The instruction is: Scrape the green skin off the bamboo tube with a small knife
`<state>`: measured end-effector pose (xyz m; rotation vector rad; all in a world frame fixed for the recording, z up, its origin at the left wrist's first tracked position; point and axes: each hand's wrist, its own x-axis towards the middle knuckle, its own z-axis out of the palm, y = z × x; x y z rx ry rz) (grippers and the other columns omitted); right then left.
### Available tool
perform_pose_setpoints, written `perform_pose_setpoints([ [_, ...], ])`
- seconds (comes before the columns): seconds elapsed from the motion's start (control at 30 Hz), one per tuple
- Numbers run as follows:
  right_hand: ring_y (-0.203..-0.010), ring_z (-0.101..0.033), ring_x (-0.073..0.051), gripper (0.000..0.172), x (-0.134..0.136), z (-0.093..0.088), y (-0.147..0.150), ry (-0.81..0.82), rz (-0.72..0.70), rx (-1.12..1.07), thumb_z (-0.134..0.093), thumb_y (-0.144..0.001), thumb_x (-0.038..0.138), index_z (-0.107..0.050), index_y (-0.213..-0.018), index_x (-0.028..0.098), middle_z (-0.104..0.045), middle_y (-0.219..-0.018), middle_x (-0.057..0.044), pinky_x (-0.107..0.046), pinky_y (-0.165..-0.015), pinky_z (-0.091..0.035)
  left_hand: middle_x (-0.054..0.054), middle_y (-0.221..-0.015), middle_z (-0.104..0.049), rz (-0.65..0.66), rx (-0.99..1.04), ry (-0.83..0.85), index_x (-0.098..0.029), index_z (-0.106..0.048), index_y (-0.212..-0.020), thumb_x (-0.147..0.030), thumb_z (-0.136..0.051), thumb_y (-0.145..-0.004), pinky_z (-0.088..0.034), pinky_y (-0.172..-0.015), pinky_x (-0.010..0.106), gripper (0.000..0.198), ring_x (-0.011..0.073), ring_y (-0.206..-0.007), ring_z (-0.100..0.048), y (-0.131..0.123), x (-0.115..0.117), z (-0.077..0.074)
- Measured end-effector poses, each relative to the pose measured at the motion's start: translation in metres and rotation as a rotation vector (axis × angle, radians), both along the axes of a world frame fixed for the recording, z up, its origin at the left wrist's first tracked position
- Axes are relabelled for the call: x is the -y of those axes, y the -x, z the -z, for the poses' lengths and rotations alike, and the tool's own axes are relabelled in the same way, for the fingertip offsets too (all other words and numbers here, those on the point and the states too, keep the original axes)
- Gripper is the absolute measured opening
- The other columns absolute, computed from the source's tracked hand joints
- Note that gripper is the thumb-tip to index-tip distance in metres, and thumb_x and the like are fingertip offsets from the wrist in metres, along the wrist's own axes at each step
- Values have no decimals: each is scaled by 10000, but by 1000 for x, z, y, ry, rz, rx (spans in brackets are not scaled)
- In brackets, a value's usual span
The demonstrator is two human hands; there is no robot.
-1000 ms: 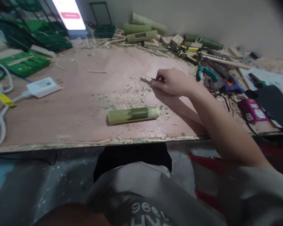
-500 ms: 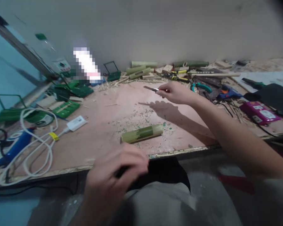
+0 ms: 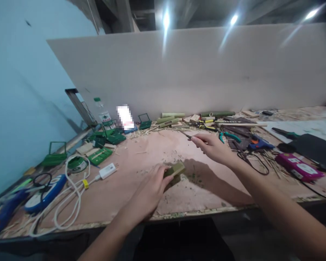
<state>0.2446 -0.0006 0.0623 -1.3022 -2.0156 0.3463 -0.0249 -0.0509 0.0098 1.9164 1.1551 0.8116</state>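
Centrally, bamboo section: short tube, part green skin, part pale, at the front middle of the plywood benchtop, near its front edge.

Left hand: laid over the near end of the tube, fingers curled round and clamped on it, far end of the tube showing past the fingertips.

Right hand: just beyond and right of the tube, raised over the board, apart from the bamboo. Fingers pinched together on a small knife, thin dark blade pointing away to the left.

Close about the tube: green shavings strewn on the board, partly in the shadow of the right forearm.

Right of the right hand: teal-handled pliers; blue glue gun with orange trigger; loop of black cord; magenta box near the front right edge.

Along the back edge, against the pale wall board: several bamboo tubes, lying flat; yellow-handled tools, type too small to tell.

Back left: green frame pieces; clear water bottle, upright; lit phone screen, content blurred.

Front left: white adapter; coiled white cable leading from it; blue device, type unclear.
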Motion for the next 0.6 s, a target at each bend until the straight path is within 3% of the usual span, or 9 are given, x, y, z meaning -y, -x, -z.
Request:
perform_pose_setpoints([
  [0.07,-630,-542,-183,426,-3,-5,0,-55,24,-61,-426,-1062,518,-611,-831,212,-542,-684,8,-296,-601,-377,98,-1124,-689,-28,192,183,-215,-645,-1215,-494,-469,-1062,-533,-901,354,364,250,-1044,-658,1,-11,-5],
  [0.1,-624,-537,-185,420,-4,-8,1,-87,38,-91,-416,-1068,515,-615,-853,214,-535,-672,11,-296,-596,-379,94,-1069,-694,-43,427,415,-196,-654,-1178,-520,-564,-1020,-544,-834,323,372,241,-985,-671,0,-18,-7],
  [0.17,-617,-533,-187,420,-7,-13,5,-148,65,-145,-364,-1091,493,-616,-897,218,-527,-656,17,-296,-596,-393,73,-936,-682,-44,589,538,-178,-631,-1089,-561,-609,-972,-551,-693,294,401,210,-803,-679,-6,-34,-11],
  [0.23,-606,-525,-183,418,-12,-14,12,-213,78,-174,-343,-1094,467,-576,-844,227,-505,-638,23,-293,-590,-399,78,-877,-680,-18,641,574,-158,-615,-1038,-568,-609,-951,-540,-614,291,419,189,-680,-654,-14,-49,-16],
  [0.33,-657,-551,-184,373,-20,-5,24,-278,76,-153,-405,-1075,455,-544,-810,232,-550,-691,10,-292,-621,-406,81,-899,-692,36,684,593,-149,-602,-1036,-532,-691,-887,-553,-620,290,421,169,-664,-652,-26,-63,-18],
  [0.47,-612,-516,-177,362,-23,18,32,-282,33,-59,-444,-1065,465,-554,-811,232,-556,-670,13,-300,-611,-369,-19,-810,-661,40,737,558,-203,-550,-1149,-368,-871,-713,-559,-624,275,566,141,-621,-635,-30,-63,-8],
  [0.6,-625,-533,-186,317,-19,38,30,-225,-69,41,-500,-1038,464,-625,-869,227,-608,-704,-14,-316,-633,-377,-54,-640,-616,29,741,547,-204,-549,-1112,-314,-847,-711,-509,-545,233,511,128,-537,-584,-27,-59,2],
])
